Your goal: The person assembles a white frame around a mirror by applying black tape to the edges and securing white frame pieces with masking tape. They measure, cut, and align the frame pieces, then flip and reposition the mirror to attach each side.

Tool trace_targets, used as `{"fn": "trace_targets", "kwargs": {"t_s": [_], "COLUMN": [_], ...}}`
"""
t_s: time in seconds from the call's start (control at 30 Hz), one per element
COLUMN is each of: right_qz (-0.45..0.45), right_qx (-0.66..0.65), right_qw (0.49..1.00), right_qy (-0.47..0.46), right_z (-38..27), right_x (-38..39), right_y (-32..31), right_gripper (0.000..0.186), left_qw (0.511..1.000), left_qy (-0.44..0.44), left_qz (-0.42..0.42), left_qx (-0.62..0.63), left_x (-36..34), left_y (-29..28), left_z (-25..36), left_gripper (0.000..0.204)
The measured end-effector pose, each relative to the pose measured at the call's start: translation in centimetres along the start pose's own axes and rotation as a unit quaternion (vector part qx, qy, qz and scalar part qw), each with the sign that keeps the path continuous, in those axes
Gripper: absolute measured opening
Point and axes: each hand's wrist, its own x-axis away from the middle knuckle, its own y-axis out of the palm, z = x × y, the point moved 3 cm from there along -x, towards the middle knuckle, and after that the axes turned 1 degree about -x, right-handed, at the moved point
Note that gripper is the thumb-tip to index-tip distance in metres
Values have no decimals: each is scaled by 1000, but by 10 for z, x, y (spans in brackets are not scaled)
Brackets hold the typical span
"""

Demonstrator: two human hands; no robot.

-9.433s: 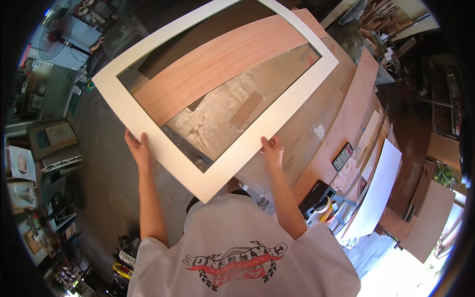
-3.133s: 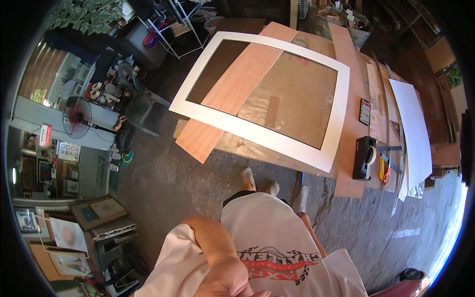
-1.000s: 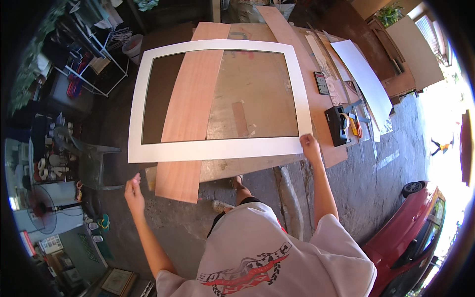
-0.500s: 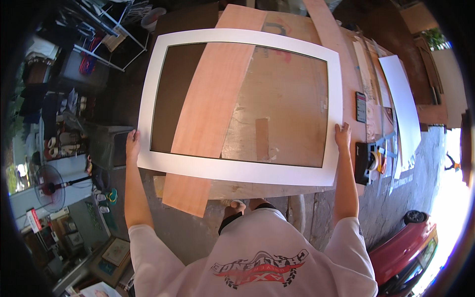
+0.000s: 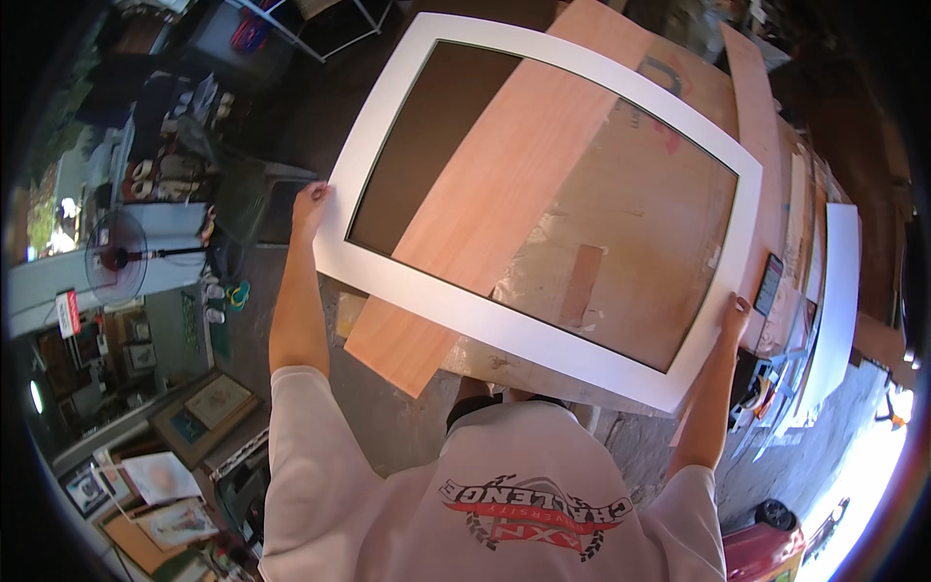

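Note:
A large white mat board [image 5: 465, 308] with a wide rectangular opening is held out in front of me, over a cardboard-covered worktable [image 5: 640, 204]. My left hand [image 5: 310, 206] pinches its left edge, not far from the near corner. On the opposite side my right hand [image 5: 737, 318] grips the right edge; some of its fingers are hidden behind the board. Through the opening shows a long reddish plywood strip [image 5: 504, 175], which lies slantwise on the table with its near end past the table edge.
A phone [image 5: 769, 283] lies right of my right hand, with a white sheet [image 5: 836, 301] beyond. Another wood strip [image 5: 752, 87] rests at the far right. Left stand a fan [image 5: 118, 256] and framed pictures [image 5: 218, 400]. A red car [image 5: 766, 553] is at lower right.
My view has turned, so the mat board, table and plywood strip appear tilted clockwise and shifted right. Both hands keep hold of the mat board's side edges.

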Motion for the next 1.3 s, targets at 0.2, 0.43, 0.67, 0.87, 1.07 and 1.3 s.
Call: {"fn": "trace_targets", "kwargs": {"t_s": [0.2,0.43,0.67,0.87,1.07,1.3], "right_qz": [-28,-66,-36,-47,-14,-26], "right_qx": [-57,-213,-237,-284,-231,-210], "right_qw": [992,955,935,921,924,888], "right_qy": [-106,-197,-262,-263,-303,-408], "right_z": [-19,-53,-112,-166,-219,-288], "right_x": [-11,-13,0,22,48,96], "right_y": [-26,-52,-102,-143,-205,-303], "right_gripper": [44,32,28,28,34,28], "left_qw": [992,970,972,953,934,879], "left_qy": [-5,-38,-3,3,17,-4], "left_qz": [-62,-135,-128,-106,-67,-33], "left_qx": [112,199,197,283,351,477], "left_x": [2,17,36,55,94,187], "left_y": [-34,-61,-66,-69,-74,-45], "left_z": [46,92,126,129,95,30], "left_gripper": [32,24,19,17,17,16]}}
